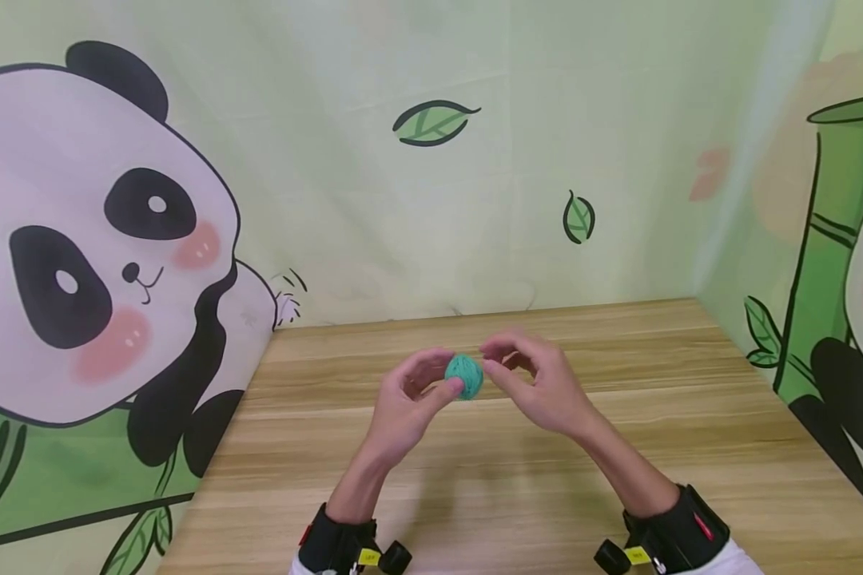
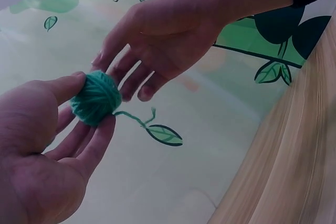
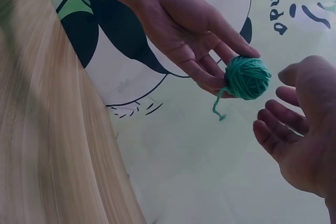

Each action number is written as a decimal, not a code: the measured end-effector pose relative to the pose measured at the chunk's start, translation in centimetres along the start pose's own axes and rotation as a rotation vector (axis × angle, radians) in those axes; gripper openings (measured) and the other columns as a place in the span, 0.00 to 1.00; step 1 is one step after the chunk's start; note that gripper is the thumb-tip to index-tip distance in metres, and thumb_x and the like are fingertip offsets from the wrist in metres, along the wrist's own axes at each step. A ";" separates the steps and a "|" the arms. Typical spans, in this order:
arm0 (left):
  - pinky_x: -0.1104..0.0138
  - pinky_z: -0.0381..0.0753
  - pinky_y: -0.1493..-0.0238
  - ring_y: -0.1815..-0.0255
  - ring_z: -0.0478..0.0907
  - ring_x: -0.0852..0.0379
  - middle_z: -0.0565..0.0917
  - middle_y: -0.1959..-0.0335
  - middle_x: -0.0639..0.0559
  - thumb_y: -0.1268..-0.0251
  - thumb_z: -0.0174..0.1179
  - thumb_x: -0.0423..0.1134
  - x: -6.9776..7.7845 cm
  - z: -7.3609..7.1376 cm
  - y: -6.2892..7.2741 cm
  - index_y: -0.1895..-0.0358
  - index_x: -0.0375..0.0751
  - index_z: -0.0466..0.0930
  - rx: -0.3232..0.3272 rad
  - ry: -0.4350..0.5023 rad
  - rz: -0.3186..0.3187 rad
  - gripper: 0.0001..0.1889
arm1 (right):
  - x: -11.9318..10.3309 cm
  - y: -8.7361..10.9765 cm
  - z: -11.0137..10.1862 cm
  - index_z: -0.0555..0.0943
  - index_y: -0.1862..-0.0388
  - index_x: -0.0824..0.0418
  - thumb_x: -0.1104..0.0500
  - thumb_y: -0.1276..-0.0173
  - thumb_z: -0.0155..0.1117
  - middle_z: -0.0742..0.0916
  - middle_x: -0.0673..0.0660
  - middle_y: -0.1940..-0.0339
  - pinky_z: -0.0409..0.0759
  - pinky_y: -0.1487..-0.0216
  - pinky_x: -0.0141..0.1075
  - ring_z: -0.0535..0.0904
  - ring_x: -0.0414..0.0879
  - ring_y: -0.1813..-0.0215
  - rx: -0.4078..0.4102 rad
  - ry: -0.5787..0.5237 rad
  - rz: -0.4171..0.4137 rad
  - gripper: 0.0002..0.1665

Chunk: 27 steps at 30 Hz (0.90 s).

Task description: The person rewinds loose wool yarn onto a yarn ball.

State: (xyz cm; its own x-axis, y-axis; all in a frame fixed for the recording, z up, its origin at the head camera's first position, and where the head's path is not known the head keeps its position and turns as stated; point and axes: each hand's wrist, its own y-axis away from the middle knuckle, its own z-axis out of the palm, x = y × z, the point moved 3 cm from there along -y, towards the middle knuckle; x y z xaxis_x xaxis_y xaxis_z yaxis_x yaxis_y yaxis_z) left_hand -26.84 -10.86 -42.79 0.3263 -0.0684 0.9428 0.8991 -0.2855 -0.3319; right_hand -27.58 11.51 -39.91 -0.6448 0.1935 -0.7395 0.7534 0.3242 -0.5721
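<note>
A small ball of teal yarn (image 1: 464, 377) is held above the table by my left hand (image 1: 410, 407), pinched between thumb and fingertips. In the left wrist view the yarn ball (image 2: 96, 98) trails a short loose tail of yarn (image 2: 134, 118). My right hand (image 1: 539, 382) is just to the right of the ball, its fingers relaxed and bent, with nothing in it. From the right wrist view, a narrow gap shows between the right hand (image 3: 310, 124) and the yarn ball (image 3: 248, 78), so they are apart.
A wood-grain table (image 1: 316, 447) lies beneath both hands. Behind it hangs a pale green backdrop (image 1: 546, 96) printed with pandas, leaves and bamboo. Black bands with small cameras are strapped on both wrists, such as the right band (image 1: 679, 527).
</note>
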 end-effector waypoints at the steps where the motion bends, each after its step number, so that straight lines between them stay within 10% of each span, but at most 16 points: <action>1: 0.66 0.94 0.36 0.33 0.88 0.52 0.88 0.34 0.38 0.20 0.72 0.35 0.0 0.0 0.0 0.28 0.37 0.81 0.003 0.001 -0.004 0.23 | 0.1 0.1 0.1 0.88 0.38 0.60 0.66 0.18 0.71 0.92 0.58 0.46 0.93 0.46 0.32 0.88 0.43 0.47 -0.019 0.013 -0.004 0.14; 7: 0.65 0.93 0.34 0.33 0.88 0.56 0.87 0.32 0.36 0.19 0.71 0.34 -0.6 0.0 -0.3 0.28 0.38 0.82 -0.018 -0.010 -0.001 0.22 | 0.9 0.3 0.5 0.83 0.26 0.60 0.62 0.16 0.70 0.91 0.58 0.32 0.93 0.38 0.36 0.89 0.53 0.36 -0.142 0.009 0.041 0.23; 15: 0.64 0.91 0.29 0.30 0.88 0.53 0.86 0.31 0.39 0.20 0.72 0.33 -1.9 0.1 -0.3 0.30 0.39 0.84 -0.028 -0.019 -0.045 0.20 | 3.1 0.8 1.1 0.79 0.21 0.61 0.59 0.11 0.63 0.86 0.65 0.25 0.94 0.33 0.41 0.91 0.53 0.33 -0.287 -0.272 0.230 0.24; 27: 0.64 0.91 0.29 0.24 0.84 0.44 0.82 0.24 0.41 0.19 0.72 0.36 -2.8 0.8 -0.2 0.24 0.42 0.80 -0.035 0.019 -0.094 0.25 | 4.2 1.2 1.2 0.77 0.22 0.65 0.59 0.12 0.65 0.85 0.67 0.30 0.94 0.34 0.44 0.93 0.46 0.42 -0.247 -0.393 0.306 0.25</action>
State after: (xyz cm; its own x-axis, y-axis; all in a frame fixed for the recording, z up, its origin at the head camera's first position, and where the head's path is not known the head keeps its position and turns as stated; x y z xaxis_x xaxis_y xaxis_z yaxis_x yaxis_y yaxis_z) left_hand -27.68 -9.82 -45.40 0.2350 -0.0572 0.9703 0.9146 -0.3248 -0.2407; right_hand -29.21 11.61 -44.09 -0.2687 -0.0316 -0.9627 0.8159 0.5238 -0.2449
